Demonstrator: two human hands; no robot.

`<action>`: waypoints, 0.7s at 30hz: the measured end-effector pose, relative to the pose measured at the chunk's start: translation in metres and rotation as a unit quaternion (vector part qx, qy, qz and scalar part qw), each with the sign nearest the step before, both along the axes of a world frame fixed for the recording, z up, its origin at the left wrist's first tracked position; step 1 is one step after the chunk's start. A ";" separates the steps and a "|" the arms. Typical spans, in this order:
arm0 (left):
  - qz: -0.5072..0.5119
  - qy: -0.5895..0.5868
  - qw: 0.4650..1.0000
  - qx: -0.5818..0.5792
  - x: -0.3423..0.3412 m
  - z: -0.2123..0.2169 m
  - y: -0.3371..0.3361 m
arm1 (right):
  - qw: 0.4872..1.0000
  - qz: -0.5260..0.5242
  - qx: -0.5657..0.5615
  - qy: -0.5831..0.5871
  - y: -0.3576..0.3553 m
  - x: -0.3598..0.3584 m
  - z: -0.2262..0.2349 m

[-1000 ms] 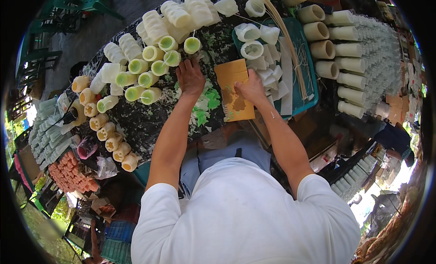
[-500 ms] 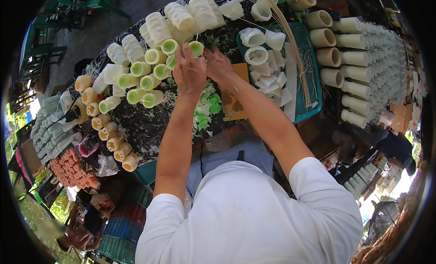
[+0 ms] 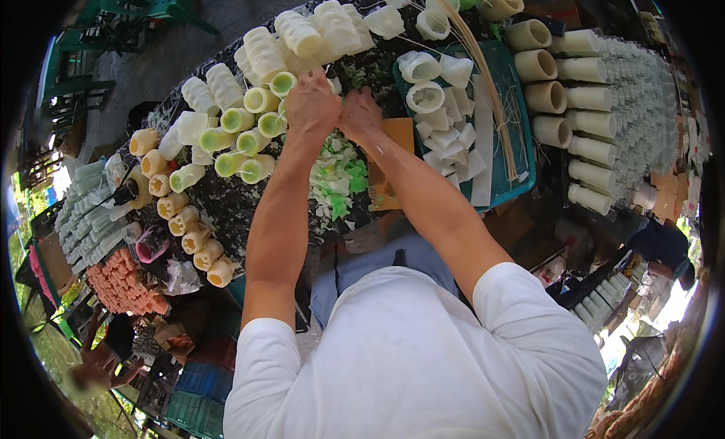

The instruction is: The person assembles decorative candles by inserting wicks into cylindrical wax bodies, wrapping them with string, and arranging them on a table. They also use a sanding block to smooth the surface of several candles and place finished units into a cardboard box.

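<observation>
My left hand (image 3: pixel 313 105) reaches to the far middle of the table, its fingers curled over a pale wax cup (image 3: pixel 332 85). Only a bit of that cup shows beyond the knuckles. Close beside it my right hand (image 3: pixel 359 114) has its fingers bent inward; what they hold, if anything, is hidden. To the left stand several wax cups (image 3: pixel 251 142) with cream walls and light green insides, some with a white wick string trailing out. White and green wax shavings (image 3: pixel 336 174) lie between my forearms, next to a flat orange-brown board (image 3: pixel 386 167).
Ridged cream wax cylinders (image 3: pixel 300 33) are piled behind the cups. A teal tray (image 3: pixel 521 183) at right holds white wax pieces and long thin sticks (image 3: pixel 487 84). Brown tubes (image 3: pixel 549 97) and rows of glass-like cylinders (image 3: pixel 638 106) lie farther right. Orange-tinted cups (image 3: pixel 183 220) line the left edge.
My left hand has turned and closed further over the cup, which is now mostly covered. The right hand has shifted slightly nearer me. More of the shavings shows.
</observation>
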State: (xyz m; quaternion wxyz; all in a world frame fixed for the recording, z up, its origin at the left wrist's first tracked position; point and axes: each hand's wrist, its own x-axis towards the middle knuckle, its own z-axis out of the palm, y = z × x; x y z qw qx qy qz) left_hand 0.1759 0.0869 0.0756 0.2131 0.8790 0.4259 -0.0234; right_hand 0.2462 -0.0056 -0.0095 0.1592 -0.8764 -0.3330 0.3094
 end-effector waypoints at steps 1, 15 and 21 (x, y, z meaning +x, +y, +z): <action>0.001 -0.008 1.000 0.000 0.001 0.008 0.003 | 1.000 -0.009 0.001 -0.010 0.004 0.000 0.003; 0.019 -0.157 0.987 0.014 -0.111 0.175 -0.009 | 0.983 0.086 0.110 0.123 -0.056 -0.012 0.025; 0.106 -0.106 0.987 0.061 -0.231 0.182 -0.006 | 0.978 0.054 0.172 -0.105 -0.016 -0.013 0.006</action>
